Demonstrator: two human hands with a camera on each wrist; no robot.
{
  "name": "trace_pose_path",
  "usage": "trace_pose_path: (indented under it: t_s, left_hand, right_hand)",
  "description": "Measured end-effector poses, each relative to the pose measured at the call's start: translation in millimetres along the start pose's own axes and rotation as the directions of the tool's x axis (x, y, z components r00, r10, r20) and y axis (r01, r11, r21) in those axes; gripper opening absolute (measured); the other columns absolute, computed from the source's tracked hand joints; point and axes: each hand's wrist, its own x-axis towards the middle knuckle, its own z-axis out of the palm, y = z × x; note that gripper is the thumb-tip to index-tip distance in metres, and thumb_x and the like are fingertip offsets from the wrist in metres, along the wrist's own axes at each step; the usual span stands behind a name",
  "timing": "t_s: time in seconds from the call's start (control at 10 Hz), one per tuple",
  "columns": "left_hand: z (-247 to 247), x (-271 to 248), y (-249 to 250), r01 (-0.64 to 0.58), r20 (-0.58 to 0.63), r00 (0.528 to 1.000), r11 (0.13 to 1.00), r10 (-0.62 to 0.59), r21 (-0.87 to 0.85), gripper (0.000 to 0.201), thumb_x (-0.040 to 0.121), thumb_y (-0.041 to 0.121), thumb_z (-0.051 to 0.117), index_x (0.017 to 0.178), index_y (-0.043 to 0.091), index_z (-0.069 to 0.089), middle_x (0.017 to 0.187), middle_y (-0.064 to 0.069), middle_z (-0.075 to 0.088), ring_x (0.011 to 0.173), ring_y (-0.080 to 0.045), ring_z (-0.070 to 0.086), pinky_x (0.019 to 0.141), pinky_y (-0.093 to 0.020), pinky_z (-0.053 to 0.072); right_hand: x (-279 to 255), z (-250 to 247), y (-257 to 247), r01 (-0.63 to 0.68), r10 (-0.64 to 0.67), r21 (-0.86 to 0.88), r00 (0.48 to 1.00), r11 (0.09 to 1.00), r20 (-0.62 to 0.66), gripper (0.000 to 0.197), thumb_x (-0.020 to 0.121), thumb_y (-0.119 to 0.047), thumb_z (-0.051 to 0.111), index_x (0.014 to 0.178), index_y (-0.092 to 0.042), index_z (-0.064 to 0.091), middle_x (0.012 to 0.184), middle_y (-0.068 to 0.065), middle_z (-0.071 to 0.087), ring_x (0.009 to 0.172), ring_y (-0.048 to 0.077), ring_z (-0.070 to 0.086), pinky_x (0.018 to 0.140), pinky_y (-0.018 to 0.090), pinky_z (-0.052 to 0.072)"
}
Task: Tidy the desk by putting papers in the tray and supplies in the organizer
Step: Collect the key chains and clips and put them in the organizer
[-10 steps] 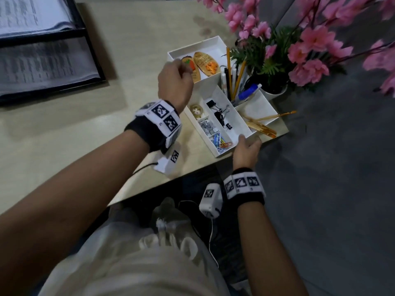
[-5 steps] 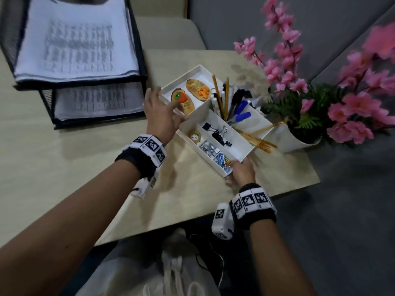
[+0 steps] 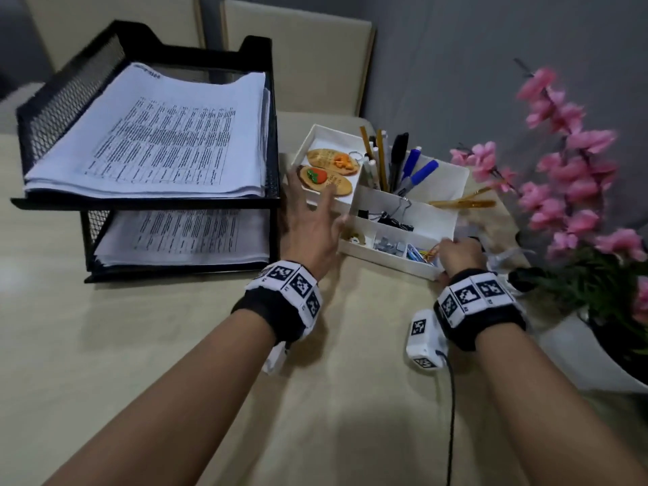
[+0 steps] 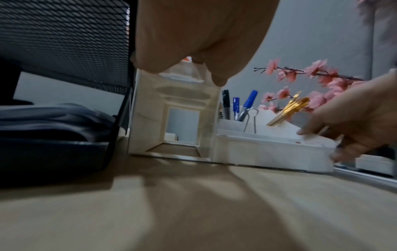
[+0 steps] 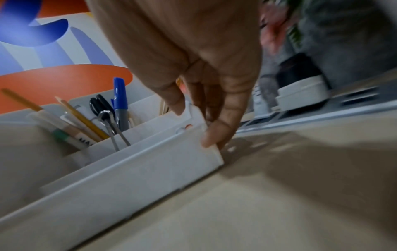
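Note:
The white organizer [image 3: 385, 260] sits just right of the black mesh tray [image 3: 147, 202], which has printed papers [image 3: 168, 142] on both tiers. It holds pens and pencils [image 3: 417, 170], two wooden tags [image 3: 326, 178], binder clips [image 3: 392, 219] and paper clips [image 3: 417, 252]. My left hand [image 3: 312, 219] lies with straight, spread fingers against the organizer's left near side. My right hand [image 3: 456, 252] pinches its near right corner: in the right wrist view the thumb sits inside the organizer's rim [image 5: 150, 152] and the fingers [image 5: 214, 135] on the end wall.
A white pot [image 3: 613, 356] of pink flowers [image 3: 568, 205] stands close on the right of the organizer. Two beige chair backs [image 3: 298, 64] rise behind the table. A black cable [image 3: 451, 415] hangs from my right wrist camera over the bare tabletop.
The organizer has slid and turned from the table's right edge to beside the tray. My left hand left the tag compartment and spread its fingers. My right hand stayed on the corner.

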Motion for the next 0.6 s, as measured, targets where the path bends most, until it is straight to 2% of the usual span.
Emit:
trace_pose_path:
  t_s: [0.1, 0.2, 0.3, 0.4, 0.5, 0.6]
  left_hand:
    - [6.1, 20.3, -3.8, 0.041, 0.055, 0.998, 0.999, -0.043, 0.028, 0.068, 0.096, 0.033, 0.044, 0.151, 0.029, 0.004, 0.151, -0.014, -0.036, 0.142, -0.03, -0.027, 0.114, -0.036, -0.003]
    - [7.5, 36.7, -4.4, 0.086, 0.034, 0.996, 0.995, -0.088, 0.048, 0.081, 0.094, 0.031, 0.05, 0.151, 0.024, -0.007, 0.15, -0.017, -0.036, 0.141, -0.034, -0.029, 0.105, -0.032, -0.018]
    - [7.6, 43.4, -3.7, 0.116, 0.027, 0.993, 0.993, -0.117, 0.038, 0.089, 0.091, 0.03, 0.054, 0.15, 0.022, -0.012, 0.15, -0.016, -0.035, 0.141, -0.034, -0.029, 0.108, -0.034, -0.017]
    - [6.3, 43.4, -2.2, 0.132, 0.032, 0.991, 0.99, -0.133, 0.045, 0.093, 0.09, 0.032, 0.056, 0.149, 0.021, -0.016, 0.15, -0.016, -0.036, 0.141, -0.033, -0.029, 0.113, -0.038, -0.014]
    - [-3.7, 30.1, -1.2, 0.167, 0.109, 0.982, 0.982, -0.157, -0.092, 0.092, 0.092, 0.028, 0.055, 0.148, 0.025, -0.018, 0.153, -0.013, -0.032, 0.146, -0.03, -0.014, 0.119, -0.035, 0.001]
    - [-20.2, -14.9, -10.4, 0.139, 0.176, 0.977, 0.987, -0.123, -0.079, 0.083, 0.094, 0.039, 0.045, 0.148, 0.029, -0.017, 0.158, -0.012, 0.009, 0.141, -0.033, 0.027, 0.114, -0.044, 0.028]
  right_hand:
    - [21.2, 13.4, -19.3, 0.059, -0.059, 0.046, 0.998, 0.997, -0.019, 0.037, 0.088, -0.02, 0.051, 0.115, 0.005, 0.059, 0.123, 0.023, 0.06, 0.115, 0.038, 0.054, 0.093, 0.036, 0.045]
    - [28.7, 26.6, -37.7, 0.141, -0.14, 0.109, 0.99, 0.984, -0.021, 0.037, 0.094, -0.023, 0.047, 0.117, 0.003, 0.06, 0.124, 0.022, 0.06, 0.117, 0.038, 0.053, 0.094, 0.035, 0.043]
    - [32.9, 36.9, -45.8, 0.217, -0.22, 0.112, 0.975, 0.97, 0.015, 0.039, 0.097, -0.031, 0.041, 0.118, -0.002, 0.059, 0.125, 0.02, 0.059, 0.116, 0.038, 0.052, 0.095, 0.034, 0.042]
    - [35.6, 34.3, -46.4, 0.239, -0.246, 0.068, 0.964, 0.969, 0.106, 0.036, 0.094, -0.021, 0.042, 0.124, -0.003, 0.051, 0.131, 0.02, 0.053, 0.12, 0.036, 0.049, 0.098, 0.034, 0.04]
    - [29.1, 27.6, -41.7, 0.265, -0.262, 0.004, 0.951, 0.964, 0.167, 0.047, 0.088, -0.01, 0.043, 0.135, -0.004, 0.042, 0.139, 0.018, 0.048, 0.124, 0.035, 0.046, 0.1, 0.033, 0.039]
    - [-4.5, 20.2, -22.5, 0.322, -0.313, -0.043, 0.938, 0.946, 0.148, 0.044, 0.09, -0.01, 0.045, 0.134, -0.003, 0.044, 0.137, 0.019, 0.049, 0.124, 0.033, 0.048, 0.097, 0.031, 0.038]
